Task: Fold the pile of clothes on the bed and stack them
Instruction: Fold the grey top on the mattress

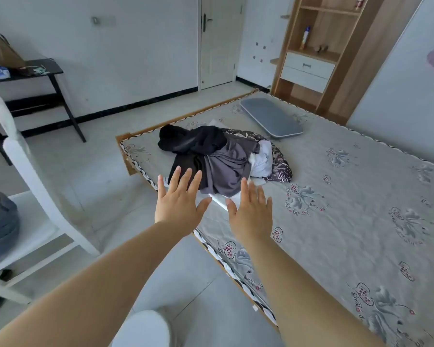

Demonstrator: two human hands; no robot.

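Reaching with fingers spread, left hand [179, 201] and right hand [252, 212] hold nothing near the clothes pile [223, 156].

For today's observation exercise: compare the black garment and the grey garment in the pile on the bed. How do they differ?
1. The black garment is much darker than the grey garment.
2. The black garment lies at the far left of the pile; the grey garment lies nearer the open hands, left hand and right hand.

Both are crumpled, unfolded, and untouched on the bed.
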